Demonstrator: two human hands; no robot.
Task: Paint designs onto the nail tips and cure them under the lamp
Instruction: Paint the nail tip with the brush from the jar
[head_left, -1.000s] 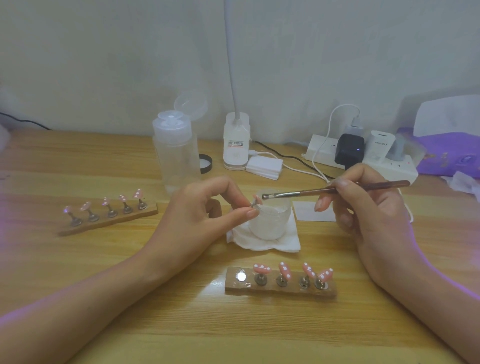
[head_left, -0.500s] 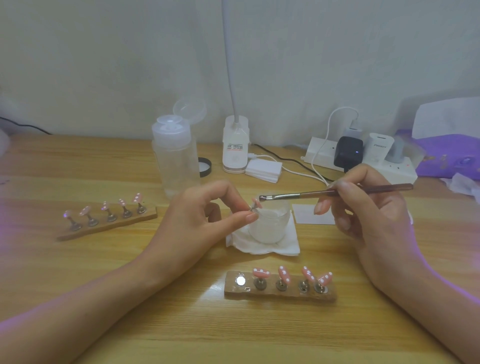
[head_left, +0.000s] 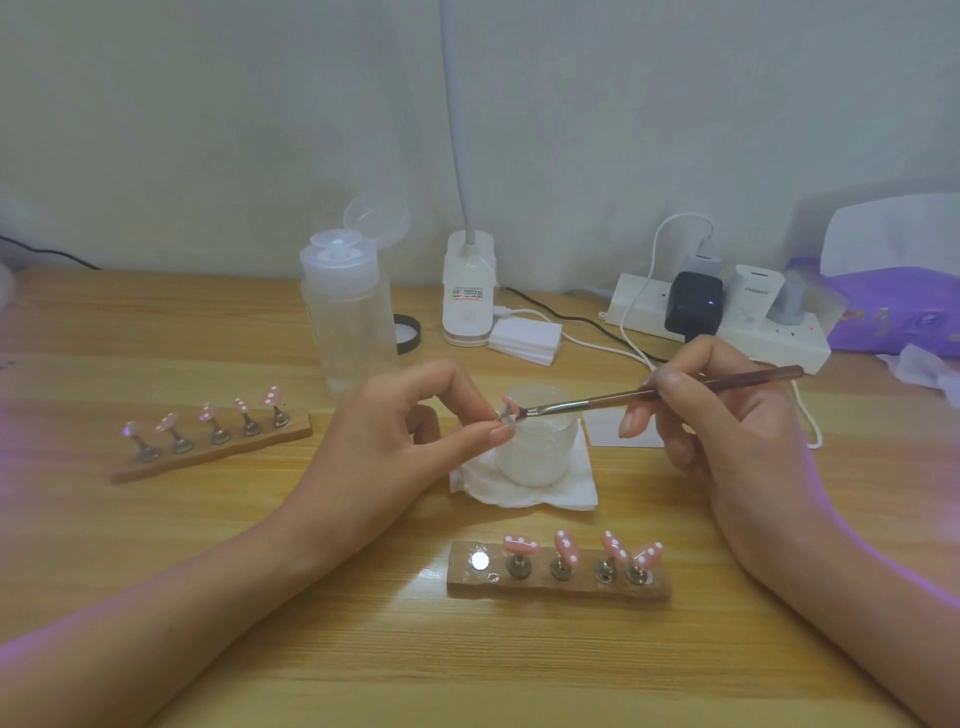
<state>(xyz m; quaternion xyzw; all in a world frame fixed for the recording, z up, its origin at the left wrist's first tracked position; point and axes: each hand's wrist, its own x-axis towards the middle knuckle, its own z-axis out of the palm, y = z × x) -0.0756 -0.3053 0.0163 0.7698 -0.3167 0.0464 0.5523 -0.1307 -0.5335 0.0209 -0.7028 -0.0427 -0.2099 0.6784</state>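
Note:
My left hand (head_left: 400, 441) pinches the small metal stand of a pink nail tip (head_left: 508, 407) between thumb and forefinger, above a white jar (head_left: 537, 452). My right hand (head_left: 727, 421) grips a thin brown brush (head_left: 675, 389), whose bristles touch that nail tip. In front of me a wooden holder (head_left: 558, 584) carries several pink tips with white dots and has one bare magnet at its left end. A second wooden holder (head_left: 208, 447) with several pink dotted tips lies at the left.
The jar stands on a folded white tissue (head_left: 524, 493). Behind it are a clear pump bottle (head_left: 348, 317) with its lid flipped up, a white gooseneck lamp base (head_left: 467, 291), a white power strip (head_left: 722, 322) with chargers and cables, and a purple cloth (head_left: 898, 312) at the far right.
The brush tip has moved slightly down and left onto the held nail tip. Both hands otherwise stay in place; the camera has shifted a little.

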